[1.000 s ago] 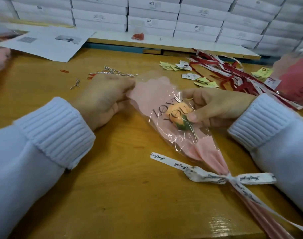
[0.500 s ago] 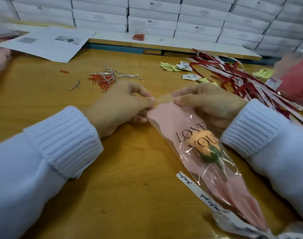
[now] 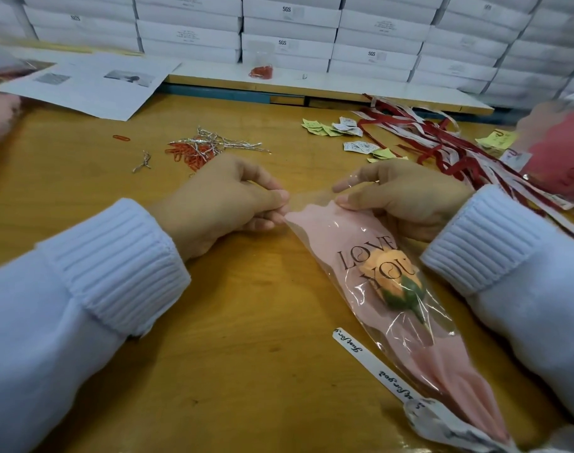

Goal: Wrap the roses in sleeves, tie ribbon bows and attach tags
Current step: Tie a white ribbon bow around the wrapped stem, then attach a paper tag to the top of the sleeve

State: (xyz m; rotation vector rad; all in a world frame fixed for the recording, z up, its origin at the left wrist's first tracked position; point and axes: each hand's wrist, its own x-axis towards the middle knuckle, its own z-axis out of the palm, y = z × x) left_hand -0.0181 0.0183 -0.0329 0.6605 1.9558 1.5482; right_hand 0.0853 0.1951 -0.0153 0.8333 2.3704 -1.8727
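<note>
Sleeve (image 3: 341, 237), pink with clear front printed LOVE YOU, lay slanted on table (image 3: 246, 338), mouth at far end. Orange rose (image 3: 393, 282) sat inside sleeve, under lettering. White printed ribbon (image 3: 370, 362) gathered at sleeve's narrow near end, one tail flat just left of sleeve. Left hand (image 3: 226, 204) pinched left corner of sleeve's mouth. Right hand (image 3: 406, 197) pinched right corner, thumb on top. Beyond sleeve to left: orange paper clips (image 3: 184, 153), silver ties (image 3: 230, 143). Beyond sleeve to right: tags (image 3: 331, 127), red and white ribbons (image 3: 442, 142). Farther beyond sleeve: stacked white boxes (image 3: 288, 27).
</note>
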